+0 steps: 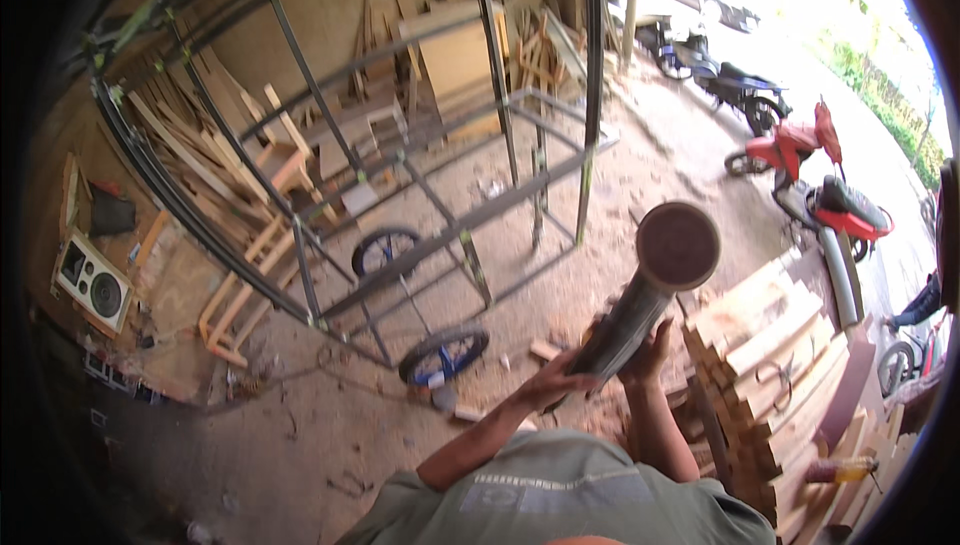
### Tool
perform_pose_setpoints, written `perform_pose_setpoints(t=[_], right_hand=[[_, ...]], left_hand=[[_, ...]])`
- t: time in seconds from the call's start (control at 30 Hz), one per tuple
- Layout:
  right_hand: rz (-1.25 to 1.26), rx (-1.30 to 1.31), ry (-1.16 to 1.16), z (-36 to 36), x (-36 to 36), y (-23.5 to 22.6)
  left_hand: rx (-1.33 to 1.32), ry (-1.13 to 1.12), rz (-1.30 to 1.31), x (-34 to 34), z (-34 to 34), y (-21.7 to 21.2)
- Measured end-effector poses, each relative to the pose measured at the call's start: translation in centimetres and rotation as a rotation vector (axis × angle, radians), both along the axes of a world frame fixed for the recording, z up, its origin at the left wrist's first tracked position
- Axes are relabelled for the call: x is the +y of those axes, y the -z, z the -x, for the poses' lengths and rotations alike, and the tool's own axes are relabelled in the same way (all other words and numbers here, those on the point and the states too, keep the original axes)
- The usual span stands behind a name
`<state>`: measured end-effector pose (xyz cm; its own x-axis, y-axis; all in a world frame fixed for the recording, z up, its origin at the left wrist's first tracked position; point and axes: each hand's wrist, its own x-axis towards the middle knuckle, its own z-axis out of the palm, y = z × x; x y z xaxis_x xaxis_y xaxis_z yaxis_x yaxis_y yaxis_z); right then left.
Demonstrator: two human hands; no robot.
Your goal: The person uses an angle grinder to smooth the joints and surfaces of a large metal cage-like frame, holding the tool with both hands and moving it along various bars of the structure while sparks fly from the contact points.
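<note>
- We hold a grinder (640, 305) with a round sanding disc (678, 245), raised just left of the stacked wood planks (775, 355).
- Our left hand (555, 377) wraps the lower end of its grey body, fingers closed around it.
- Our right hand (648, 350) clasps the body higher up, nearer the planks.
- A wheeled metal frame (440, 215) stands well left of the planks.

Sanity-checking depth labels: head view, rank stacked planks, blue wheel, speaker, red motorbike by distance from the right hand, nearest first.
From the right hand, gripping the grinder:
1. Stacked planks, just to its right.
2. Blue wheel, left on the floor.
3. Red motorbike, upper right, outside.
4. Speaker, far left.
</note>
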<state>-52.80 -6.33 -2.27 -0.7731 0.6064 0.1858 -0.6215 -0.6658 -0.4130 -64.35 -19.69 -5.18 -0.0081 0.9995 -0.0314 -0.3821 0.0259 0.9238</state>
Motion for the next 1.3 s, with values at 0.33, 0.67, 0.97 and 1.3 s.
perform_pose_setpoints(t=[0.33,0.67,0.97,1.3], right_hand=[[-0.287,-0.089,-0.074,14.4,1.6,2.6],[0.088,-0.019,-0.196,23.3,5.7,0.3],[-0.018,-0.023,-0.079,30.7,17.0,-7.1],[-0.506,-0.008,0.49,32.6,36.9,-26.9]], left_hand=[[0.125,-0.005,0.069,-2.8,13.0,-0.4],[0.158,-0.106,0.083,2.3,19.2,-2.7],[0.412,-0.207,0.029,13.8,26.3,-8.4],[1.746,-0.908,-0.374,23.6,33.4,-43.0]])
